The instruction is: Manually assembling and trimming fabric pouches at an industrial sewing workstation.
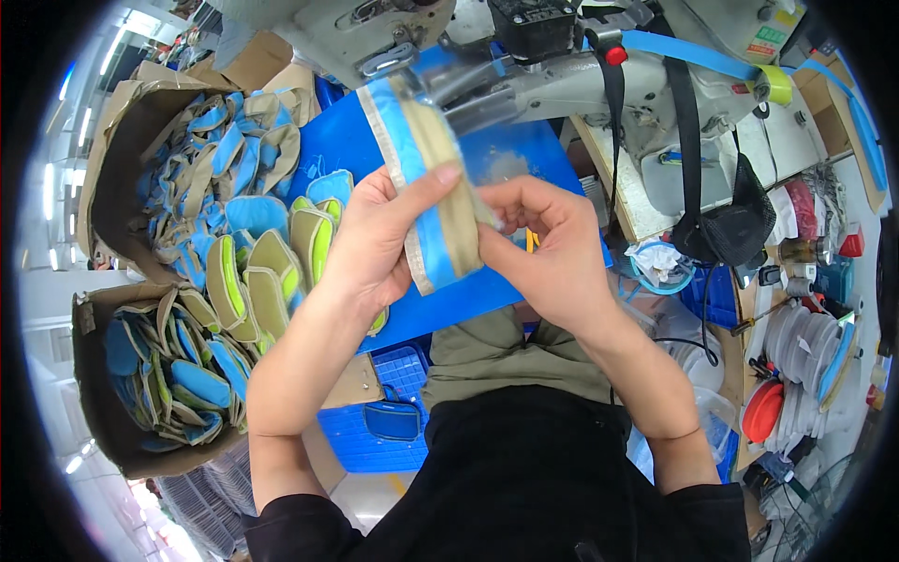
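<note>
A fabric band [433, 242] in blue and khaki, with a pale edging strip, is stretched between my two hands over the blue work table [548, 155]. My left hand [375, 239] is closed on its near left part, thumb lying across the khaki side. At the band's right edge, my right hand [552, 239] pinches the material between thumb and fingers; the fingertips are partly hidden. The band's far end reaches up beside the sewing machine [538, 98]. Just left of my left hand lie several khaki pouches [272, 276] with bright green trim.
A cardboard box [105, 178] of blue and khaki strips stands at far left, with another box [89, 375] of pouches nearer. Black straps [688, 131] and a black mesh bag [744, 201] hang on the right. Below the table sits a blue crate [346, 445].
</note>
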`<action>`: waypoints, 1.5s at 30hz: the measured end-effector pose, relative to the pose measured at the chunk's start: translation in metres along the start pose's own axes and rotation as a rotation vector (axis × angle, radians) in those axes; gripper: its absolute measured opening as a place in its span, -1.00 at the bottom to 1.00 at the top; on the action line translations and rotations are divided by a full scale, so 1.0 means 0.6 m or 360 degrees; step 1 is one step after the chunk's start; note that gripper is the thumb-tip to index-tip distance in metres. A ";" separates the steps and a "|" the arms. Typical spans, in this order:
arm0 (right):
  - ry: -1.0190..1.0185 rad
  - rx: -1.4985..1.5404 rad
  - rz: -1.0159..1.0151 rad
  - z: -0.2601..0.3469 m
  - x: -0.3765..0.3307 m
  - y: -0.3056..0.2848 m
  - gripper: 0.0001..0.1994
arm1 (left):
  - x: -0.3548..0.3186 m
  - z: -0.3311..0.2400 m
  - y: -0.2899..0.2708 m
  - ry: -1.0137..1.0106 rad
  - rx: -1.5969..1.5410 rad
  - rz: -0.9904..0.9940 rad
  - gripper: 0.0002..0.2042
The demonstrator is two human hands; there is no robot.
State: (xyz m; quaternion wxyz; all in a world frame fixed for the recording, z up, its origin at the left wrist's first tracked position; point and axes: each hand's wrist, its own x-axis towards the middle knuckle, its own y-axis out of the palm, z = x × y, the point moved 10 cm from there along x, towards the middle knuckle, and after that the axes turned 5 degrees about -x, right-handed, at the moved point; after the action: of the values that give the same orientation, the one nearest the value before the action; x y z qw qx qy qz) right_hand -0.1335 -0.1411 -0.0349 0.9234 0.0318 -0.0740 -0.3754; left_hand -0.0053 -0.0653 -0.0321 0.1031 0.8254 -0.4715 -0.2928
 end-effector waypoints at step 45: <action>-0.0100 0.0207 0.0299 -0.001 0.048 -0.011 -0.75 | 0.002 -0.081 -0.026 0.0791 0.0504 0.0105 -0.72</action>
State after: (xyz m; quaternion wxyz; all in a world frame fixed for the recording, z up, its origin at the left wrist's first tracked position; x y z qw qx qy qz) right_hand -0.1179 -0.1661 -0.0328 0.9477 0.0727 -0.1297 -0.2824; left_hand 0.0345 -0.0630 -0.0005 0.0947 0.8619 -0.4982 -0.0010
